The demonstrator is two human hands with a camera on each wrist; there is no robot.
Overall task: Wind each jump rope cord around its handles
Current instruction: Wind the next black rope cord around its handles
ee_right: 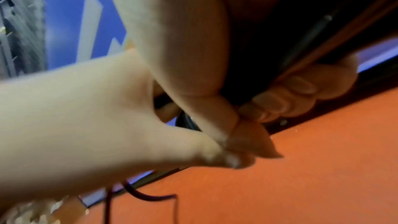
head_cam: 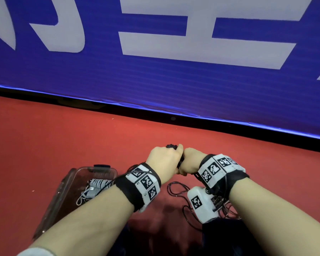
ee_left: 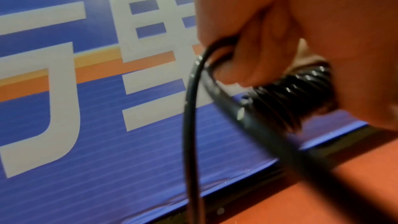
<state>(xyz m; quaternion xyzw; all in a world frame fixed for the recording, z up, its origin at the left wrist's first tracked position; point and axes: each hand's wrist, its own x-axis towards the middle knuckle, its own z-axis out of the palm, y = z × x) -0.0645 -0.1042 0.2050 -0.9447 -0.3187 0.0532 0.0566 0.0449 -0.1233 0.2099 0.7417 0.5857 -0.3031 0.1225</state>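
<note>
Over the red floor my two hands meet around a black jump rope. My right hand (head_cam: 189, 163) has its fingers (ee_right: 301, 89) curled round the black handles (ee_right: 269, 48), whose tip (head_cam: 171, 146) pokes out above the knuckles. My left hand (head_cam: 163, 157) is pressed against it and holds the black cord (ee_left: 189, 134) hooked round a finger (ee_left: 247, 60). Several tight turns of cord (ee_left: 288, 94) wrap the handles. The rest of the cord (head_cam: 174, 189) lies in loose loops on the floor under my right wrist.
A clear plastic box (head_cam: 70, 182) stands on the floor at the left, with a grey wound rope (head_cam: 100, 182) inside. A blue banner wall (head_cam: 155, 80) with white lettering runs across just beyond the hands. Dark trouser legs (head_cam: 229, 237) fill the bottom edge.
</note>
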